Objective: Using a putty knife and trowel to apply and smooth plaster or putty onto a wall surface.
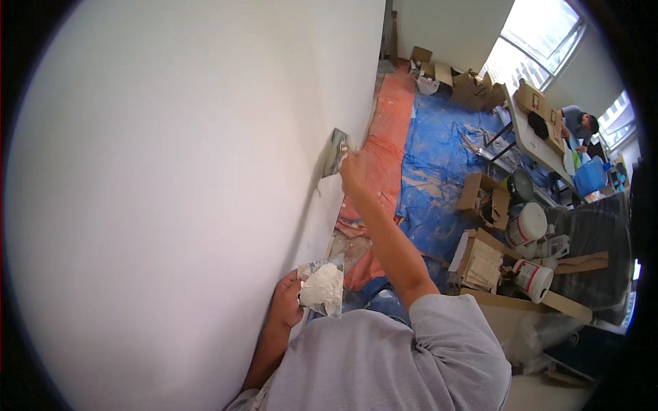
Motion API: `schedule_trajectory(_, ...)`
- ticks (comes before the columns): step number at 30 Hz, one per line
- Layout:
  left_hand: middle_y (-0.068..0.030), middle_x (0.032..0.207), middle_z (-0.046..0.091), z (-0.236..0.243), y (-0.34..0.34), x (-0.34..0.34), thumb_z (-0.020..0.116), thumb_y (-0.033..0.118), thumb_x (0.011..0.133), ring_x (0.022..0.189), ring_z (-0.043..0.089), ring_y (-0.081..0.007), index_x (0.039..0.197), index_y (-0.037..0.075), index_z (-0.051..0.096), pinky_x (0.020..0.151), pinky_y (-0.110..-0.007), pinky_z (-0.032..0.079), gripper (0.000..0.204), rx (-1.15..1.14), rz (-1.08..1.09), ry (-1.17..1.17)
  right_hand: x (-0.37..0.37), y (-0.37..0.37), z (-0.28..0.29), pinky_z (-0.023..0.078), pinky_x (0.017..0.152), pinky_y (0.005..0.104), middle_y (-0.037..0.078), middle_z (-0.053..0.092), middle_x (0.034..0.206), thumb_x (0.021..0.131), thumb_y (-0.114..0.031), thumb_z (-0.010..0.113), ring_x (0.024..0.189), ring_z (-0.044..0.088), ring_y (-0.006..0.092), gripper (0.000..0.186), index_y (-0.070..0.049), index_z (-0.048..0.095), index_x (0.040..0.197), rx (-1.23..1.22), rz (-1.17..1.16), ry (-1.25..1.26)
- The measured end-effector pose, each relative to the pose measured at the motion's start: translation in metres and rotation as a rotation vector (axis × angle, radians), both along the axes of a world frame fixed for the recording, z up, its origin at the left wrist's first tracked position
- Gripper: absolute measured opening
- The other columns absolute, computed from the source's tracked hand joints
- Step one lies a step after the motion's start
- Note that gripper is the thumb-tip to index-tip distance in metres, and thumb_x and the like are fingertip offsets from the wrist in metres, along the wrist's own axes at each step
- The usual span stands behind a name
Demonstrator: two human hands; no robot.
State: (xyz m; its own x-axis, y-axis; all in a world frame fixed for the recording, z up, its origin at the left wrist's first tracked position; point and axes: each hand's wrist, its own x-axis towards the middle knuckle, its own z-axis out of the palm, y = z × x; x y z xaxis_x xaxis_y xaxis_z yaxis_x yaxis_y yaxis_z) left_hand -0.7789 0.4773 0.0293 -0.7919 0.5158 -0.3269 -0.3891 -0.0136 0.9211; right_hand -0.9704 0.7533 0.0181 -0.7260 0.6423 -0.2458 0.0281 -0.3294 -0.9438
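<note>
A white wall (171, 192) fills the left side of the view. My right arm reaches up and forward along it. In my right hand (351, 169) is a wide metal putty knife (334, 152), its blade against or very close to the wall. Low down, near my chest, my left hand (288, 299) grips a second flat metal blade (337, 262). A thick heap of off-white putty (322, 286) lies on that blade. The left fingers are partly hidden behind the blade and putty.
Orange sheeting (391, 130) and a blue tarp (432, 171) cover the floor, both smeared with white. To the right stand white buckets (528, 222) and cardboard boxes (483, 198). Farther off, a person (579, 123) bends beside a long table (528, 137) with boxes on it.
</note>
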Motion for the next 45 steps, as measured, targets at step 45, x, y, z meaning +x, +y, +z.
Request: schedule_trajectory(45, -0.0095, 0.111, 0.071, -0.009, 0.011, 0.016, 0.047, 0.01, 0.101, 0.099, 0.071, -0.0177, 0.124, -0.003, 0.061, 0.087, -0.032, 0.058, 0.03, 0.294, 0.217, -0.229, 0.027, 0.003, 0.169, 0.056, 0.072, 0.0535, 0.012, 0.058, 0.094, 0.1, -0.023, 0.047, 0.079, 0.058, 0.0304, 0.015, -0.013, 0.058, 0.101, -0.37, 0.421, 0.007)
